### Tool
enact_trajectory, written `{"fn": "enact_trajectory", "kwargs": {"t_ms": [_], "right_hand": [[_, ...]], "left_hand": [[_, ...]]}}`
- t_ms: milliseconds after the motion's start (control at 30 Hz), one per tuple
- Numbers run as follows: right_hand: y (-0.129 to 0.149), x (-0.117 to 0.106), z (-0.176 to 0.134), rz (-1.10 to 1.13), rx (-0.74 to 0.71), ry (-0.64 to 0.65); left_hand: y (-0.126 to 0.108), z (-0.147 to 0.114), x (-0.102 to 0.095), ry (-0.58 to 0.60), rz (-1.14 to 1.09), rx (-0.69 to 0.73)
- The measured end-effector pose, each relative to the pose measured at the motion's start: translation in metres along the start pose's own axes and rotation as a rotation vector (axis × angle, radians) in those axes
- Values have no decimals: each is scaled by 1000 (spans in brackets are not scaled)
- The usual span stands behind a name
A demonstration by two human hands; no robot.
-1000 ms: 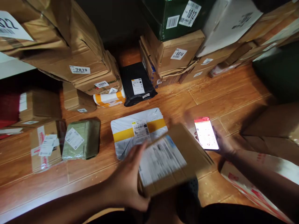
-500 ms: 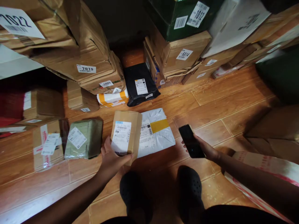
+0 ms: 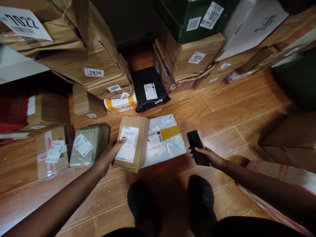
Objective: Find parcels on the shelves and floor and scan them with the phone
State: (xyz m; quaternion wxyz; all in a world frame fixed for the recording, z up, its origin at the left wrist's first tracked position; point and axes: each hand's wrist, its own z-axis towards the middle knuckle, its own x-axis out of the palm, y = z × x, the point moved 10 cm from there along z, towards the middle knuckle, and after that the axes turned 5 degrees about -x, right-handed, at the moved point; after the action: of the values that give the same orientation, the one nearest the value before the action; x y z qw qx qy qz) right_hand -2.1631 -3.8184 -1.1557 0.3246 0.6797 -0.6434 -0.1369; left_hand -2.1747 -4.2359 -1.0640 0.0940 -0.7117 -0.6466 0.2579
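Observation:
A small brown cardboard box (image 3: 141,138) with a white shipping label is gripped at its left side by my left hand (image 3: 111,154), thumb on the label and the other fingers hidden beneath. Partly under this box lies a white plastic mailer (image 3: 172,144) with a yellow strip and a printed label. My right hand (image 3: 209,156) is wrapped round a smartphone (image 3: 194,140), thumb across its dark screen. To the left of the box, a green wrapped parcel (image 3: 97,148) sits on the floor.
Stacked cartons (image 3: 103,56) with number labels rise at the upper left. A black poly mailer (image 3: 150,79) lies between them and another stack with a green box (image 3: 182,19). A taped parcel (image 3: 53,154) is farther left; a red-printed carton (image 3: 278,177) stands at right.
My left hand has shifted from the box's near end to its left side, thumb now on the label. My right thumb has moved onto the phone's screen.

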Motion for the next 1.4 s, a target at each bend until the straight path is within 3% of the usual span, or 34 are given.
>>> {"fn": "enact_trajectory", "kwargs": {"t_ms": [100,333,967,1400], "right_hand": [[7,6,8,-55,-76,-14],[22,28,17,-146,-181,-26],[14,31,22,-203,-192,5],[1,26,30,-204,-146,-15]], "left_hand": [[7,-1,16,193,-129,-123],[33,-7,31,281,-92,-223],[29,3,10,267,7,-264],[13,-7,36,215,135,-93]]}}
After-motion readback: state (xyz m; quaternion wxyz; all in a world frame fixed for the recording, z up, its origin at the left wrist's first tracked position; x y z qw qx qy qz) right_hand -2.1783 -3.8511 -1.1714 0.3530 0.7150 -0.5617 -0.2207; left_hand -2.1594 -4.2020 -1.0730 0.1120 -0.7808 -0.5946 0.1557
